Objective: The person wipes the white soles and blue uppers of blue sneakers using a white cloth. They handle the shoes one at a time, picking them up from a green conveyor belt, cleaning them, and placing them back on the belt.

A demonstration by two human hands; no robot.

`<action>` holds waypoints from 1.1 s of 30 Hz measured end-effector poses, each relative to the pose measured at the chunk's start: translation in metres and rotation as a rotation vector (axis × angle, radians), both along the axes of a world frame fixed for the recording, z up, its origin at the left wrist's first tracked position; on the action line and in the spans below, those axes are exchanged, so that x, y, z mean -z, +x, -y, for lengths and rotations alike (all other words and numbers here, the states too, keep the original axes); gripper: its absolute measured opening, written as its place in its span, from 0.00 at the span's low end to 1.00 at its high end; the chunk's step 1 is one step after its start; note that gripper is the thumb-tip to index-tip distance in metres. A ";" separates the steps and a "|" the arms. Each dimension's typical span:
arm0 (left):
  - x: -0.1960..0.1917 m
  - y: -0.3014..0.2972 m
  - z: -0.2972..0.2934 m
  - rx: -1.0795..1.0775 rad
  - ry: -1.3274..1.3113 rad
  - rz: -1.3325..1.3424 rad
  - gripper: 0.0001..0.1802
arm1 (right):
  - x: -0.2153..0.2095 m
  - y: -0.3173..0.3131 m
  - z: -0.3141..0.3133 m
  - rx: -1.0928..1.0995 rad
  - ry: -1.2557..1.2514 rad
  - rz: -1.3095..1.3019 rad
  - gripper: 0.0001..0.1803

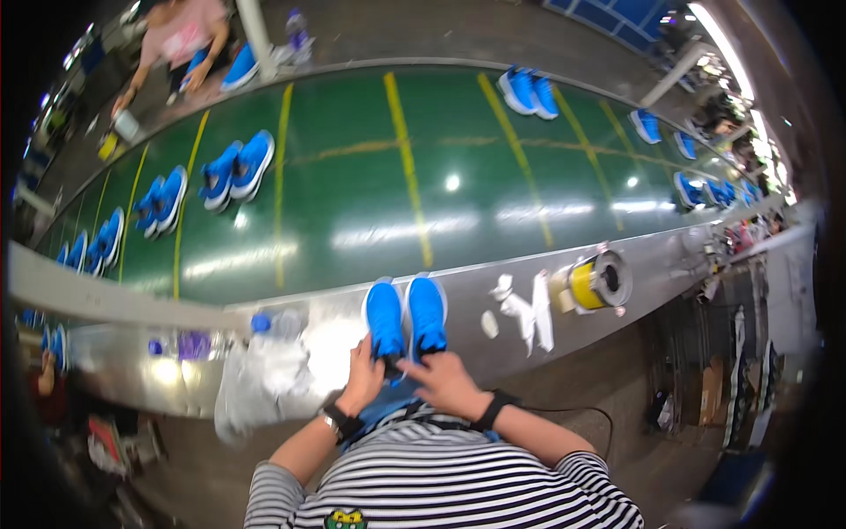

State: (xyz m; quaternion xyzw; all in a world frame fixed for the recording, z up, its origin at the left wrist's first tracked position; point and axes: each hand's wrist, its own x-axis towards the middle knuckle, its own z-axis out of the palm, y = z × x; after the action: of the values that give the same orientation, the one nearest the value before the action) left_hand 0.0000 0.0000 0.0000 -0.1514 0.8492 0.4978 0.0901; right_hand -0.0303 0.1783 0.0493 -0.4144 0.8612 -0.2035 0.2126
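Observation:
Two blue sneakers with white soles stand side by side on the metal ledge in front of me, toes pointing away. At the heel of the left sneaker [384, 316], my left hand [361, 381] is closed on the side of its dark collar. The right sneaker [426, 309] stands just beside it. My right hand [448, 386] is behind the right sneaker's heel, its fingers apart and a forefinger stretched toward the left sneaker's collar. I see nothing held in that hand. The fingertips partly cover both heels.
Beyond the metal ledge [476, 282] runs a green conveyor belt [344, 194] carrying blue sneakers [238, 169]. Right of me lie white scraps [529, 313] and a yellow tape roll [599, 280]. A plastic bag [264, 383] hangs at left. Across the belt, a person [183, 40] handles a shoe.

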 end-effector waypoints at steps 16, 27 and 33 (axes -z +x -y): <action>-0.083 -0.118 0.026 0.084 -0.189 -0.112 0.21 | -0.067 -0.339 -0.179 0.356 0.221 -0.355 0.29; -0.114 -0.233 0.177 -0.119 -0.860 0.246 0.28 | 0.079 -0.520 -0.363 0.831 0.092 -0.159 0.15; -0.082 -0.305 0.284 -0.227 -1.057 0.614 0.34 | 0.057 -0.516 -0.394 0.774 0.209 -0.151 0.25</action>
State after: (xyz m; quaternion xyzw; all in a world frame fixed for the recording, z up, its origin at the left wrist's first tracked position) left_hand -0.3046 -0.2840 0.0818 -0.4012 0.8947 -0.0501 0.1897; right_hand -0.5466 0.5722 -0.0080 -0.0498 0.9828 -0.1487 0.0974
